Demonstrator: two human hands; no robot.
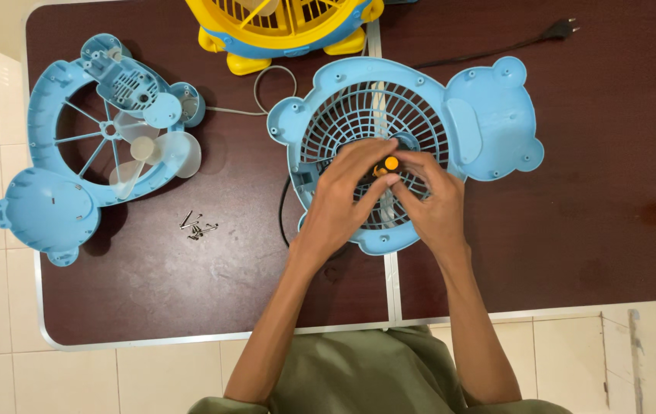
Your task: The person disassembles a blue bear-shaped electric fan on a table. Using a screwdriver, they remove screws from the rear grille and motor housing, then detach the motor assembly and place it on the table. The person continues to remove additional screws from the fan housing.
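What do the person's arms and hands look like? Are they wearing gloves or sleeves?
No gloves. The left hand and the right hand are both bare, with no rings, watch or bracelet showing. The forearms are bare too, so no long sleeves. The olive-green garment shows at the bottom of the picture, reaching only to about the elbows.

Room btwn screws (199, 227) & fan grille (374, 123).

The blue fan grille (420, 115) is showing smooth, slightly glossy plastic. The bench (589, 230) is looking like dark matt wood laminate with a metal edge. The small screws (198, 226) are gleaming as bare metal.
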